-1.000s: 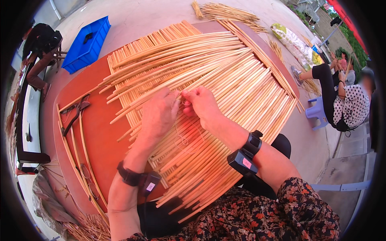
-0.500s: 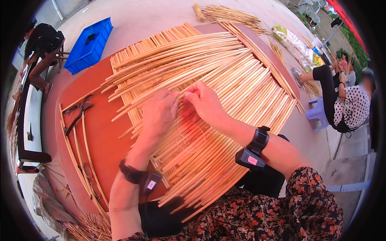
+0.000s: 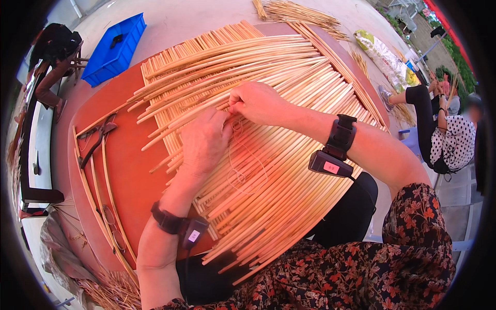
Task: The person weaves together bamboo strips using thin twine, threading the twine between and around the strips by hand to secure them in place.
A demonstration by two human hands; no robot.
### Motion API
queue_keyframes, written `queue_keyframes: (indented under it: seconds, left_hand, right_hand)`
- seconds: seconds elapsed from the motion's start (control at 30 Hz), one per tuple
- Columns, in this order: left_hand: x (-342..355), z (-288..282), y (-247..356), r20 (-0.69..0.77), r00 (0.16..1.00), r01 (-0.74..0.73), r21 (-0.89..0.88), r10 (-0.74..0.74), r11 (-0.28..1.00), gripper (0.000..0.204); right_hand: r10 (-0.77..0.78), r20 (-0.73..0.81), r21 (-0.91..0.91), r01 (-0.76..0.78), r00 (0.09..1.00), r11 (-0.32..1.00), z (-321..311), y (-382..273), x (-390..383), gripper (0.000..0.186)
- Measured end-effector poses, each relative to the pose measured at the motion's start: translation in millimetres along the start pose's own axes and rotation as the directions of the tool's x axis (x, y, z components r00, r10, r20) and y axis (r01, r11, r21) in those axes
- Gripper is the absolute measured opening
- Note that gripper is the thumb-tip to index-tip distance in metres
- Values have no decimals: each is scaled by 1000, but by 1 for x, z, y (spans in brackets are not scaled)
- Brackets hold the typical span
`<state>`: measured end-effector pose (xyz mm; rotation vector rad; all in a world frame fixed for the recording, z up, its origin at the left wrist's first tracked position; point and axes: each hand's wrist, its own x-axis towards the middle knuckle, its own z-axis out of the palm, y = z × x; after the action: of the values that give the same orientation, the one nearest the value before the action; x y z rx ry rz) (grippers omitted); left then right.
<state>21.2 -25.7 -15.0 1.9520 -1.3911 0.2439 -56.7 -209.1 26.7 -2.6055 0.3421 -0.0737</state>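
Observation:
A broad mat of pale, straight stalks lies in overlapping layers over a red-brown board. My left hand rests on its middle, fingers closed at the stalk ends; what they hold is hidden. Just above and right of it, my right hand is pinched on a fine pale thread, whose loose loops trail across the stalks below. On the board's left side lie a dark hand tool, a few thin strips and what looks like a pair of glasses.
A blue crate stands back left, near a seated person. On the right, people sit beside a printed sack. Loose straw bundles lie behind the board; more straw and a grey cloth lie lower left.
My right hand has risen away from me, its forearm swinging up and rightward, and the thread loops stretch higher. My left hand has shifted slightly upward.

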Motion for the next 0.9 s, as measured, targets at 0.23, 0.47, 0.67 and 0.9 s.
queue_keyframes:
  seconds: [0.23,0.47,0.67,0.9]
  left_hand:
    - [0,1,-1,-6,1000,-19,-11,19,1000,10]
    - [2,-2,-4,29,999,-24,-35,25,999,10]
    - [2,-3,-1,128,990,71,-138,-53,988,12]
    - [5,-5,-4,168,981,127,-202,-94,971,13]
  right_hand:
    - [-35,137,-43,41,990,998,4,3,14,13]
    - [-195,-6,-269,187,981,945,17,5,31,17]
    - [133,-102,535,-58,986,843,-43,-16,85,22]
    - [66,44,897,-69,997,436,-78,22,111,18]
